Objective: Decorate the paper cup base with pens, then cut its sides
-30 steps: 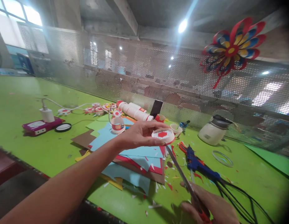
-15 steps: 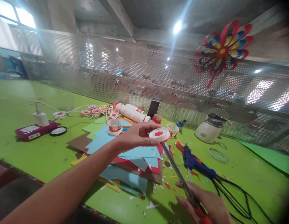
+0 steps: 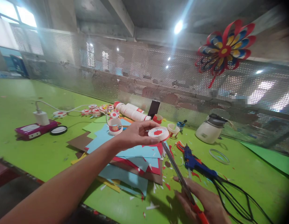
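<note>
Between the thumb and fingers of my left hand [image 3: 137, 133] is a cut-off paper cup bottom [image 3: 159, 133], a shallow white disc with a red hexagon in its middle and a red edge. My right hand [image 3: 202, 199] grips a pair of scissors [image 3: 178, 171] with red handles. The blades look closed and point up and away, their tips at the near rim of the cup bottom. Whether they touch it I cannot tell. Beneath my left hand lies a pile of coloured paper [image 3: 135, 154], mostly light blue, with red and brown sheets.
Right of the scissors lies a blue glue gun [image 3: 198, 165] with a looped black cable. Behind are a white jug [image 3: 210, 129], stacked paper cups [image 3: 132, 112], a phone [image 3: 154, 108] and a purple power strip [image 3: 35, 129]. Paper scraps litter the green table [image 3: 125, 211].
The cup bottom has tilted slightly in my left hand, showing more of its near side wall. My right hand and the scissors have shifted only a little.
</note>
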{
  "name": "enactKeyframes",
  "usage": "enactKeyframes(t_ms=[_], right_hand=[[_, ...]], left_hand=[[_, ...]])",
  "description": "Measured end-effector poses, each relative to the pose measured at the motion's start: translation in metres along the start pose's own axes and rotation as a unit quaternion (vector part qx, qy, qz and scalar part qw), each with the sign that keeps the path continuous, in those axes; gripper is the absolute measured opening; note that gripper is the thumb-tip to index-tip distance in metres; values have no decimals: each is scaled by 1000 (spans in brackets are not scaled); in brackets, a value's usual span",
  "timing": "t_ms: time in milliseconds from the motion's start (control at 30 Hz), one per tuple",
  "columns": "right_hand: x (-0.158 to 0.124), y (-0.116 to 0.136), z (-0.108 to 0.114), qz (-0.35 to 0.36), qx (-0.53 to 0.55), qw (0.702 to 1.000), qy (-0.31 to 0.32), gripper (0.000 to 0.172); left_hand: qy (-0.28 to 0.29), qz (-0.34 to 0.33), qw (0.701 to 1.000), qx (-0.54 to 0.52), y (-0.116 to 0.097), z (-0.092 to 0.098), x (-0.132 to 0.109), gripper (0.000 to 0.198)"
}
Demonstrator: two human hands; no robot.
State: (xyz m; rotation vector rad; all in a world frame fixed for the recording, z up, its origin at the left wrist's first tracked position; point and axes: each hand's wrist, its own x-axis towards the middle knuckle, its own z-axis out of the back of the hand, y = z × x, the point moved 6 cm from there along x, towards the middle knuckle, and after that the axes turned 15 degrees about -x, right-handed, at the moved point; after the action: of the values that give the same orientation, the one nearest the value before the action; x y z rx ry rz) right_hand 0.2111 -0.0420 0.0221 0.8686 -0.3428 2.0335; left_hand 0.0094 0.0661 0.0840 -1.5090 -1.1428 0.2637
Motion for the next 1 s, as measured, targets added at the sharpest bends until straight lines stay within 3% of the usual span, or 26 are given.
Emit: enactKeyframes(t_ms=[267,533,767,1000], right_hand=[[1,4,3,7,-61,998,-4,21],[1,3,6,-10,-97,995,-26,31],[1,4,7,-3,-112,993,-31,35],[9,1,4,-16,-66,997,-35,29]], left_hand=[[7,-4,1000,16,-1,-1,-2,39],[-26,46,998,-31,9,-2,-3,44],[0,10,998,-67,2,-12,-3,37],[-30,-13,994,-105,-1,-3,-2,37]])
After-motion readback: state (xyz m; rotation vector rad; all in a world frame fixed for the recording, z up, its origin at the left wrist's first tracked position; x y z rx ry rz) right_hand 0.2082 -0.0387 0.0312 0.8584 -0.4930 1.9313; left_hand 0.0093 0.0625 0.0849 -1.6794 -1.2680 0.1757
